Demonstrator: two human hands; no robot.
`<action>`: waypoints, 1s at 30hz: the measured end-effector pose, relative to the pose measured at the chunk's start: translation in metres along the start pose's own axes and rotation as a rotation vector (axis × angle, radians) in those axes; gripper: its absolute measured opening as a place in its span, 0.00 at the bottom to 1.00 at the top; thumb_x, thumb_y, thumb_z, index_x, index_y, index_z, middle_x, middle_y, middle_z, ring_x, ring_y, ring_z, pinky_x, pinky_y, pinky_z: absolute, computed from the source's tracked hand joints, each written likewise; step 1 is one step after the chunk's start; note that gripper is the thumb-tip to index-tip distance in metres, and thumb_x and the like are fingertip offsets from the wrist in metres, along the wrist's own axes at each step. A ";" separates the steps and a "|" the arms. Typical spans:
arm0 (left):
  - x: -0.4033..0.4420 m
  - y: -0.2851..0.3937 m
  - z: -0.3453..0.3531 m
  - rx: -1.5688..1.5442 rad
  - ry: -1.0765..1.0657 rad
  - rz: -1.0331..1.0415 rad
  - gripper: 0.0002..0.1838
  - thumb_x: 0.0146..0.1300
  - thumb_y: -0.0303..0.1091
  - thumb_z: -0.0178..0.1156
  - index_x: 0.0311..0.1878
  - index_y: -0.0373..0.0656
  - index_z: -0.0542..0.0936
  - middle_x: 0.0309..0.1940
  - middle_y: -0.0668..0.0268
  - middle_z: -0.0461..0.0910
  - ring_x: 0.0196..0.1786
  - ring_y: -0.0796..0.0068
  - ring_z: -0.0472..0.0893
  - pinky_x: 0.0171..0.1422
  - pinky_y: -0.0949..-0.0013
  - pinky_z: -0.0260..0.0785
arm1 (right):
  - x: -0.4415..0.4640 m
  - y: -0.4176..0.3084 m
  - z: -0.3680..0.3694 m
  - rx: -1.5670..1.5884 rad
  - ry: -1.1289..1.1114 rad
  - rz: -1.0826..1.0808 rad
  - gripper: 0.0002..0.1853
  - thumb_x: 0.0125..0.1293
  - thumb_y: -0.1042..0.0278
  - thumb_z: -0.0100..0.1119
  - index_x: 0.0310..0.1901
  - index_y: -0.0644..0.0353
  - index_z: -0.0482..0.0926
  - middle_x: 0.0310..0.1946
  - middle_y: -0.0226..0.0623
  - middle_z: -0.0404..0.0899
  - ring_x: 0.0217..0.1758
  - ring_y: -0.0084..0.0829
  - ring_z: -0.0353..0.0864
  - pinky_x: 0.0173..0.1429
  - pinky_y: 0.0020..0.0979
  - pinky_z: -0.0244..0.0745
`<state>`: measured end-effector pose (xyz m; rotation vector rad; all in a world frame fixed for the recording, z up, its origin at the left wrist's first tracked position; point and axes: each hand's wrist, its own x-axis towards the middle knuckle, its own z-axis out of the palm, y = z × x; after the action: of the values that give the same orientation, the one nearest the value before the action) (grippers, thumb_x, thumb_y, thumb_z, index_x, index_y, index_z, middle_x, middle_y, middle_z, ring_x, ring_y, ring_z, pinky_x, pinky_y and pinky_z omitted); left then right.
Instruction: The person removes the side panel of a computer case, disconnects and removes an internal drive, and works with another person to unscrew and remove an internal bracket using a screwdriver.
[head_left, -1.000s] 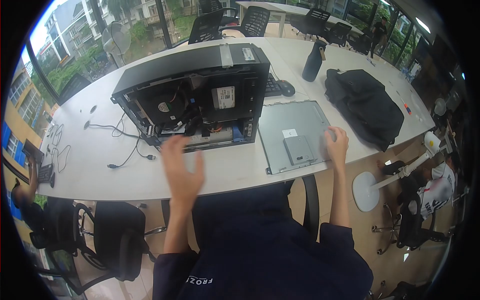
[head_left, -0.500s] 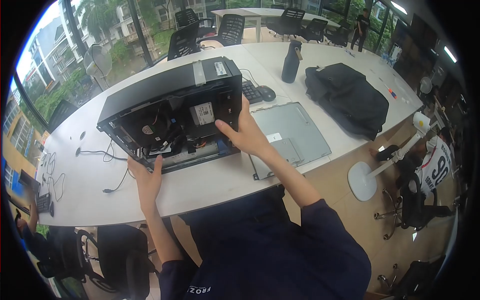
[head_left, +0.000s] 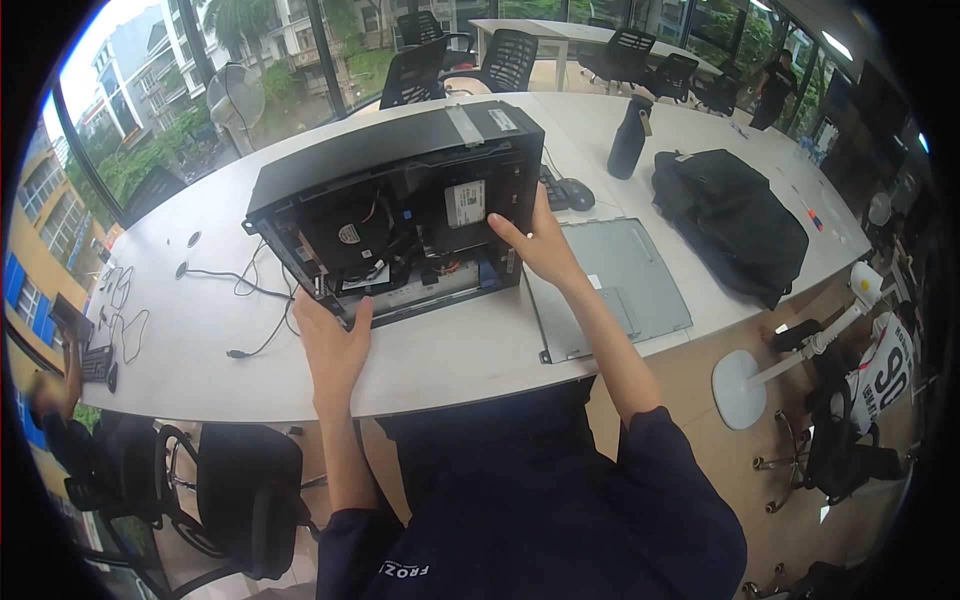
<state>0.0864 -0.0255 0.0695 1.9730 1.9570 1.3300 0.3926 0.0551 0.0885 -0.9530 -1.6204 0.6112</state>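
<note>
A black desktop computer case stands on its long edge, tilted, its open side facing me. Inside show a round fan with a sticker, cables, and a drive with a white label. My left hand grips the lower left corner, thumb on the near edge and fingers hidden underneath. My right hand clasps the right end, thumb laid over the inside near the drive, other fingers behind. To the right, a grey metal side panel lies flat on the white table.
Behind the case are a black keyboard and mouse. A dark bottle and a black backpack sit further right. Loose cables lie at left. A white standing fan and a seated person are off the right edge.
The camera view has turned, so the whole scene sits further right in the picture. Both hands keep their hold on the computer case, whose pose looks much the same.
</note>
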 end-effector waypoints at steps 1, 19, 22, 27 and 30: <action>-0.003 0.004 -0.001 0.018 0.060 0.034 0.45 0.60 0.37 0.69 0.71 0.27 0.54 0.67 0.38 0.59 0.69 0.41 0.60 0.74 0.49 0.55 | -0.002 0.005 0.001 -0.042 -0.001 0.004 0.42 0.67 0.54 0.66 0.73 0.67 0.56 0.65 0.53 0.68 0.72 0.43 0.67 0.75 0.39 0.61; 0.068 0.092 0.044 -0.016 0.097 0.317 0.28 0.56 0.54 0.74 0.43 0.40 0.75 0.12 0.75 0.68 0.14 0.75 0.71 0.23 0.68 0.64 | -0.017 0.036 0.008 0.100 -0.022 0.117 0.52 0.54 0.53 0.79 0.73 0.64 0.56 0.64 0.52 0.69 0.70 0.44 0.69 0.74 0.41 0.63; 0.075 0.088 0.038 -0.021 0.120 0.415 0.25 0.56 0.48 0.76 0.39 0.38 0.76 0.11 0.71 0.66 0.15 0.80 0.65 0.22 0.72 0.56 | -0.019 0.037 0.012 0.127 -0.059 0.124 0.54 0.54 0.56 0.79 0.73 0.63 0.50 0.66 0.53 0.68 0.72 0.45 0.68 0.76 0.41 0.62; 0.086 0.079 0.027 -0.127 -0.093 0.452 0.21 0.59 0.45 0.74 0.38 0.38 0.76 0.11 0.65 0.69 0.15 0.68 0.72 0.23 0.68 0.63 | -0.017 0.036 0.009 0.144 -0.046 0.119 0.53 0.54 0.60 0.79 0.73 0.62 0.50 0.66 0.51 0.68 0.74 0.44 0.65 0.78 0.43 0.56; 0.082 0.087 0.026 -0.121 -0.135 0.322 0.22 0.60 0.49 0.72 0.38 0.38 0.77 0.12 0.66 0.70 0.16 0.68 0.74 0.26 0.67 0.65 | -0.014 0.033 0.006 0.182 -0.075 0.168 0.51 0.54 0.63 0.78 0.72 0.62 0.51 0.66 0.51 0.68 0.75 0.44 0.63 0.79 0.44 0.55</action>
<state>0.1557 0.0402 0.1469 2.3206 1.5107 1.2978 0.3970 0.0618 0.0526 -0.9465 -1.5299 0.9038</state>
